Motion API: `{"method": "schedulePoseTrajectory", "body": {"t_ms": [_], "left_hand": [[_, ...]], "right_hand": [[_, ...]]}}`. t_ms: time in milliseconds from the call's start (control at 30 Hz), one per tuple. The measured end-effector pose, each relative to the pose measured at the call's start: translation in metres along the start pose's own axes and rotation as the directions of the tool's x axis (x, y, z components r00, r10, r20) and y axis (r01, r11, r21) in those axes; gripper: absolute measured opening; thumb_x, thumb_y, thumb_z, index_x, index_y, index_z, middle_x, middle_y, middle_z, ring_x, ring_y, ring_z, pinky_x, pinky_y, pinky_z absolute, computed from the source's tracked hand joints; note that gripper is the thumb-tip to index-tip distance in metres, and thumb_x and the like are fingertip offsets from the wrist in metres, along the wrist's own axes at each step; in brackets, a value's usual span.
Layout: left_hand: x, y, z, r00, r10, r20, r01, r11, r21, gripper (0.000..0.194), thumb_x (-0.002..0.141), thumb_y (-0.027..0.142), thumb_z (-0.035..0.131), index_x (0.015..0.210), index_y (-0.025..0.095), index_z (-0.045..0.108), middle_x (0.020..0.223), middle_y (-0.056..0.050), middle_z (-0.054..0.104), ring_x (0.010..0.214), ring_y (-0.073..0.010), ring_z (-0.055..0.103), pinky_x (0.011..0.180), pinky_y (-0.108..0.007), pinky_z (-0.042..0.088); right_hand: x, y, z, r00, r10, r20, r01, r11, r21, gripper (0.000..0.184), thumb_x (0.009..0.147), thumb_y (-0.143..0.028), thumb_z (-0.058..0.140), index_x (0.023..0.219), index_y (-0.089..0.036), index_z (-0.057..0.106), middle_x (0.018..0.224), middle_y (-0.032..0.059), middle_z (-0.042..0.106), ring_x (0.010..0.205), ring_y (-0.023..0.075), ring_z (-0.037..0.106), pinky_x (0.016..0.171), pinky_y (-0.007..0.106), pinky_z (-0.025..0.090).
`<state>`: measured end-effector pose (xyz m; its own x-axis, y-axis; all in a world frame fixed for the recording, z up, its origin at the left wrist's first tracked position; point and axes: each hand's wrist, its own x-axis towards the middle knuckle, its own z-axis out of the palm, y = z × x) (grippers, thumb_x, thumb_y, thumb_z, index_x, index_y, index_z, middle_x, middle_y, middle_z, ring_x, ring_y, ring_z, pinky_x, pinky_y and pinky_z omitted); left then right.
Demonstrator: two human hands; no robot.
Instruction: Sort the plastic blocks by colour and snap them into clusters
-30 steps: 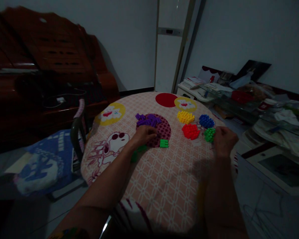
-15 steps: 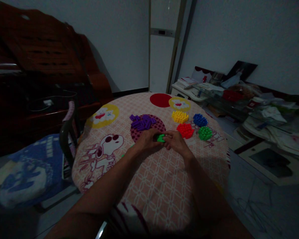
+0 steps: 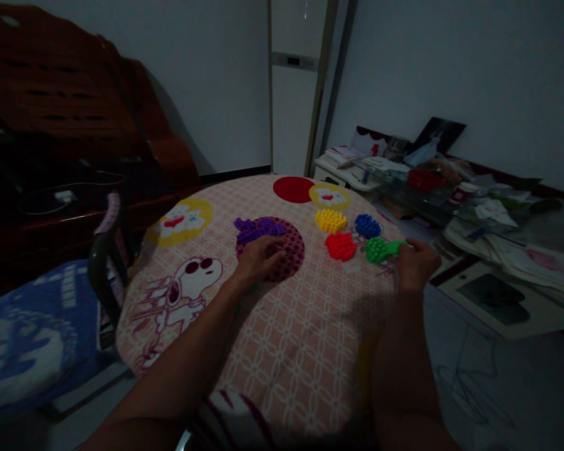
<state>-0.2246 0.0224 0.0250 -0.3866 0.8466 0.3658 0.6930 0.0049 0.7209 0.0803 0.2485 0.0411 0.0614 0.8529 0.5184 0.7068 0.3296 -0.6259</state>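
Observation:
My right hand (image 3: 417, 258) is at the table's right edge, its fingers closed on a small green plastic piece (image 3: 395, 247). That piece touches or overlaps the knobbly green cluster (image 3: 376, 250); I cannot tell whether they are joined. Just in front of the purple plastic pieces (image 3: 258, 229), my left hand (image 3: 259, 258) hovers or rests with thumb and fingers apart, holding nothing visible. A bit of green (image 3: 252, 287) shows beside the left wrist, mostly hidden. Near the green cluster lie a red cluster (image 3: 340, 246), a yellow cluster (image 3: 330, 220) and a blue cluster (image 3: 368, 225).
A patterned cloth covers the round table (image 3: 282, 338). To the left stand a chair (image 3: 106, 250) with a blue cushion and a dark wooden bench (image 3: 66, 113). Beyond the table's right edge, a low cabinet (image 3: 484, 300) carries papers, bags and a cup (image 3: 463, 192).
My hands have parted from around the green piece. The right hand has carried it right to the green cluster; the left has moved left toward the purple pieces and opened. The view has shifted slightly.

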Motion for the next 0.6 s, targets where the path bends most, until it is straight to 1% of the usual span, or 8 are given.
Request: {"method": "schedulePoseTrajectory", "body": {"t_ms": [33,100,200,300,367,433,500,600], "left_hand": [[0.000,0.000,0.000,1.000,-0.007,0.002,0.007,1.000,-0.002,0.035,0.084,0.038,0.063,0.112,0.018,0.072,0.112,-0.011,0.073,0.105,-0.0265,0.067,0.096,-0.042,0.052],[-0.001,0.001,0.000,1.000,-0.013,0.005,0.013,1.000,-0.002,0.035,0.084,0.039,0.063,0.110,0.019,0.073,0.112,-0.010,0.074,0.104,-0.0264,0.067,0.095,-0.041,0.052],[-0.001,0.000,0.000,1.000,-0.010,0.014,0.010,1.000,0.004,0.034,0.083,0.039,0.063,0.109,0.019,0.073,0.111,-0.010,0.074,0.104,-0.0263,0.068,0.096,-0.040,0.052],[0.000,-0.001,-0.001,1.000,-0.005,0.026,0.005,1.000,0.019,0.035,0.083,0.040,0.063,0.109,0.018,0.073,0.110,-0.010,0.075,0.102,-0.0259,0.068,0.096,-0.039,0.051],[0.000,-0.001,-0.002,1.000,-0.004,0.029,0.004,1.000,0.013,0.036,0.084,0.040,0.062,0.109,0.017,0.073,0.111,-0.011,0.074,0.101,-0.0258,0.068,0.095,-0.039,0.051],[0.000,0.002,-0.003,0.999,-0.005,0.034,0.005,1.000,0.005,0.037,0.084,0.040,0.062,0.109,0.016,0.073,0.111,-0.011,0.074,0.101,-0.0257,0.068,0.094,-0.038,0.051],[0.000,0.004,-0.006,1.000,-0.007,0.030,0.007,1.000,0.012,0.036,0.084,0.040,0.062,0.108,0.017,0.074,0.111,-0.011,0.075,0.101,-0.0258,0.068,0.094,-0.038,0.051],[0.000,0.007,-0.011,1.000,-0.029,0.010,0.028,0.999,0.035,0.033,0.084,0.040,0.062,0.106,0.018,0.075,0.109,-0.010,0.075,0.099,-0.0252,0.068,0.094,-0.038,0.051]], "right_hand": [[0.003,0.010,-0.002,0.999,0.006,-0.032,-0.009,0.995,-0.095,0.043,0.073,-0.023,0.051,0.103,-0.006,0.076,0.086,0.0187,0.074,0.080,0.0282,0.069,0.074,0.039,0.052],[0.005,0.024,0.000,0.997,0.044,-0.057,-0.055,0.976,-0.211,0.040,0.071,-0.019,0.053,0.100,-0.008,0.078,0.089,0.0203,0.075,0.084,0.0296,0.068,0.079,0.039,0.050],[0.002,0.028,0.010,0.999,0.042,0.005,-0.039,0.953,-0.301,0.039,0.072,-0.017,0.053,0.100,-0.008,0.079,0.089,0.0210,0.074,0.084,0.0293,0.067,0.079,0.038,0.048],[-0.001,0.025,0.019,0.999,0.006,0.049,0.011,0.941,-0.339,0.040,0.074,-0.018,0.052,0.102,-0.006,0.078,0.092,0.0227,0.074,0.086,0.0299,0.067,0.080,0.039,0.047],[-0.002,0.023,0.020,0.997,0.004,0.081,0.025,0.937,-0.349,0.040,0.077,-0.019,0.052,0.104,-0.005,0.078,0.095,0.0244,0.074,0.087,0.0309,0.067,0.082,0.039,0.047],[-0.002,0.022,0.019,0.994,0.025,0.108,0.015,0.937,-0.348,0.040,0.080,-0.020,0.049,0.102,-0.004,0.079,0.096,0.0265,0.074,0.087,0.0322,0.068,0.082,0.040,0.047],[-0.002,0.021,0.017,0.993,0.040,0.111,0.002,0.937,-0.351,0.042,0.084,-0.020,0.045,0.100,-0.002,0.079,0.095,0.0287,0.074,0.087,0.0334,0.068,0.082,0.041,0.048],[-0.001,0.022,0.015,0.993,0.049,0.112,-0.005,0.930,-0.366,0.043,0.085,-0.018,0.042,0.100,0.001,0.078,0.095,0.0306,0.073,0.088,0.0349,0.069,0.082,0.042,0.048]]}}
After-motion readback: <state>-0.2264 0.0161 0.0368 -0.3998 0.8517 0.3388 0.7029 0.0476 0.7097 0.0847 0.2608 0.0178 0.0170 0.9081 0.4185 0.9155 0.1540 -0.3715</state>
